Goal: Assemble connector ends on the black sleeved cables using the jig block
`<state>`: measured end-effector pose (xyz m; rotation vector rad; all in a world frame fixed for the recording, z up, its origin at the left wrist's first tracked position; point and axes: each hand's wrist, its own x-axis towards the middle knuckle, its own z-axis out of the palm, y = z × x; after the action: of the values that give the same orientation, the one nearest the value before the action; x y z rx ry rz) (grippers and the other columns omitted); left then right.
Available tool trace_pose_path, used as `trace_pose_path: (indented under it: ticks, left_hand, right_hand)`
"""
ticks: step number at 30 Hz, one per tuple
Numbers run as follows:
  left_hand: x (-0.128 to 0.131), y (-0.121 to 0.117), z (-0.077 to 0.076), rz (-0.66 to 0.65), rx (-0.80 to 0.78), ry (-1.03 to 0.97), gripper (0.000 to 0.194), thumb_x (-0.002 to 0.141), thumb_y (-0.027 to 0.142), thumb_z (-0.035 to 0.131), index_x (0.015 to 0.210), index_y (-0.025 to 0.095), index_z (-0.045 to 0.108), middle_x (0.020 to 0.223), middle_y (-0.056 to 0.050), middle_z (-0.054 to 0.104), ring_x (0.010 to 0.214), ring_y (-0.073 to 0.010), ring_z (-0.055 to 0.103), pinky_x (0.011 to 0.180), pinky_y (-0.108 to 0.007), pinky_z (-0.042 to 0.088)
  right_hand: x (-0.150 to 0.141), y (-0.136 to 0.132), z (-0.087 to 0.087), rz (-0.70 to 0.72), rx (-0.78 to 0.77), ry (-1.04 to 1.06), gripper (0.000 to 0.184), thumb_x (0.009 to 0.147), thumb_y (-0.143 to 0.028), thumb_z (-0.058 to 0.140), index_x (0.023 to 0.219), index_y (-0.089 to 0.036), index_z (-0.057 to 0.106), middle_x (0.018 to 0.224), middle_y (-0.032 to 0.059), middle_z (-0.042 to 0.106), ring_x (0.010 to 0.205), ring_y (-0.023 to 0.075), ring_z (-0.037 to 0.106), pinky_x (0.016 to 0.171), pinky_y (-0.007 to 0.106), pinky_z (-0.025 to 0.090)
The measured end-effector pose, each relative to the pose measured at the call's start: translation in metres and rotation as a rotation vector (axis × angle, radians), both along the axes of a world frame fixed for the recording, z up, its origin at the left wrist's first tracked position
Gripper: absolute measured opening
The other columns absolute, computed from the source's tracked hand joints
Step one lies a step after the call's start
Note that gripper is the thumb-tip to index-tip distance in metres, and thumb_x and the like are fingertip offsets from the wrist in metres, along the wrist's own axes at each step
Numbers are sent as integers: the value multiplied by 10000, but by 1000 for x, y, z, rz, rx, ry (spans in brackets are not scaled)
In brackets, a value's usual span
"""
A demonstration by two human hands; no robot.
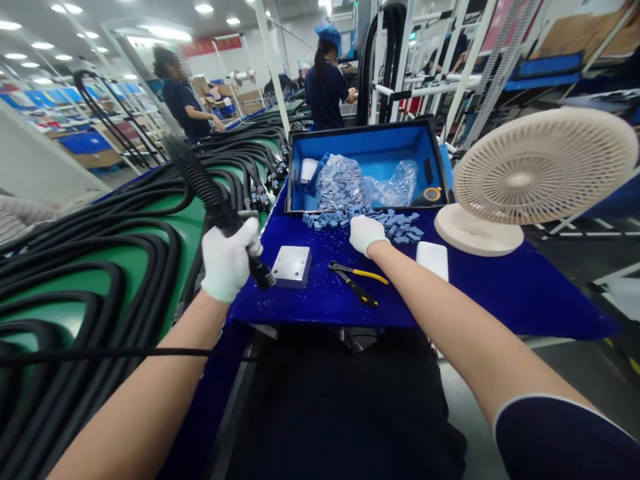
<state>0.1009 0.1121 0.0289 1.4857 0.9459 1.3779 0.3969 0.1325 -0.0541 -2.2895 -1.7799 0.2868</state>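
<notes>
My left hand [226, 263], in a white glove, is closed around the end of a thick black corrugated hose [200, 183] with a dark end fitting [261, 272]. That fitting points down to the right, beside a silver metal block [291, 265]. My right hand [367, 233], also gloved, reaches to the near edge of a pile of small blue plastic pieces [403, 225]. Its fingers are curled, and whether a piece is between them is hidden. Nearer to me, pincers [357, 280] with yellow and black handles lie on the blue tabletop [320, 308].
Behind the pile, a tipped blue bin [395, 143] holds a plastic bag [341, 180] of blue pieces. At right stand a beige fan [540, 173] and a white box-like object [433, 260]. Black hoses [100, 267] cover the green belt at left. Two co-workers stand beyond.
</notes>
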Motion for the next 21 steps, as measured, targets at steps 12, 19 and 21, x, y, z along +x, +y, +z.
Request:
trace_pose_path:
  ticks: [12, 19, 21]
  left_hand:
    - [17, 32, -25, 161, 93, 277, 260, 806, 382, 670, 947, 164, 652, 561, 24, 547, 504, -147, 505, 576, -307, 434]
    - [10, 38, -27, 34, 63, 303, 326, 827, 373, 661, 1058, 145, 632, 567, 23, 563, 511, -152, 523, 578, -307, 448]
    - [3, 41, -26, -22, 82, 300, 329, 833, 361, 656, 1063, 127, 635, 615, -3, 612, 575, -161, 577, 627, -307, 474]
  right_hand:
    - [10, -9, 4, 184, 22, 106, 415, 790, -232, 677, 1188, -123, 721, 978, 111, 758, 910, 227, 698, 834, 287, 511]
    - [-80, -28, 25, 505, 202, 676, 319, 721, -335, 774, 998, -181, 813, 900, 17, 762, 846, 199, 687, 810, 276, 518]
    - [-107, -28, 27, 549, 208, 735, 250, 759, -297, 725, 969, -184, 799, 895, 12, 757, 827, 182, 674, 796, 266, 507]
